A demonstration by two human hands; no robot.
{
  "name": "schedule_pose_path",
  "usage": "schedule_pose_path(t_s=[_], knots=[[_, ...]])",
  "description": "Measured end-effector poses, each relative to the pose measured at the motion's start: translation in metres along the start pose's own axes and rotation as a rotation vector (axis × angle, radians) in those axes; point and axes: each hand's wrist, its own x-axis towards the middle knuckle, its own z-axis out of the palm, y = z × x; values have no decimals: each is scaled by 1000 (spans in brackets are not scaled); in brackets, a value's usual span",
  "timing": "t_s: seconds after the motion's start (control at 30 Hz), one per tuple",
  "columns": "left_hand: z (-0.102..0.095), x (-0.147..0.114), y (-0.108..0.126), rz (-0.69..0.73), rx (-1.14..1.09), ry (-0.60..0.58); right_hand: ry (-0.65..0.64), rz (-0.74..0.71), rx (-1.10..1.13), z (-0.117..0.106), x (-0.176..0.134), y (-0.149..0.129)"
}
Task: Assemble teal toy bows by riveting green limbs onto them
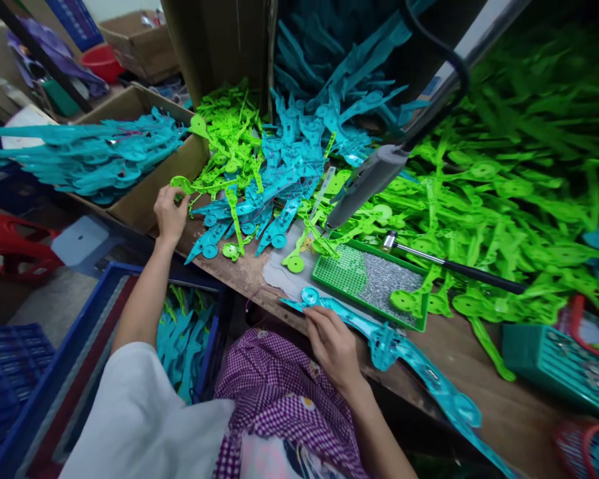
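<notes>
My left hand [170, 211] is closed at the left of the bench, its fingers pinching the round end of a lime-green plastic part [180, 183] by the pile. At the front edge, my right hand [333, 340] grips a long translucent blue plastic part [388, 346] near its narrow end. That part stretches away to the lower right, with a round disc close to my fingers. Just beyond it lies a shallow green tray [339, 269] holding many small silvery pieces [387, 283]. A powered screwdriver [367, 183] hangs tip down above the tray.
Lime-green parts [479, 219] heap up on the right, blue parts [299, 159] in the middle. A hammer [459, 269] with a black handle lies beside the tray. Left stands a cardboard box [150, 189] of blue parts; below it, a blue crate [214, 346]. A teal basket [544, 352] sits right.
</notes>
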Motion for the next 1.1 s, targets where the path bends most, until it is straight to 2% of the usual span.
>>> schedule_pose_path(t_s=[0.1,0.2,0.33,0.4,0.47,0.6,0.7,0.77,0.83,0.87,0.93,1.0,1.03,1.1], knots=[[2,-1,9,-133,-69,88,21,34,131,3,33,-18],[5,-8,27,-253,-137,158,33,127,299,8,68,-36],[3,-45,68,-273,-298,170,-55,379,611,28,93,-37],[1,-76,93,-266,-411,122,-127,535,772,39,92,-30],[-1,-110,118,-291,-515,14,-140,659,878,47,88,-26],[-6,-177,160,-365,-643,-187,-113,764,1013,55,83,-28],[-16,-222,175,-404,-761,-380,-54,821,942,46,67,-22],[-25,-242,172,-323,-880,-550,16,862,797,28,42,-8],[-33,-245,160,-219,-836,-588,20,917,695,-1,12,14],[-35,-240,150,-191,-735,-532,24,952,662,-18,-1,26],[-31,-219,127,-186,-453,-347,63,991,582,-50,-18,50],[-19,-192,103,-239,-246,-221,169,989,486,-77,-23,75],[-11,-181,93,-252,-176,-211,246,989,423,-89,-22,88],[3,-163,78,-217,-64,-283,407,994,277,-111,-20,115]])
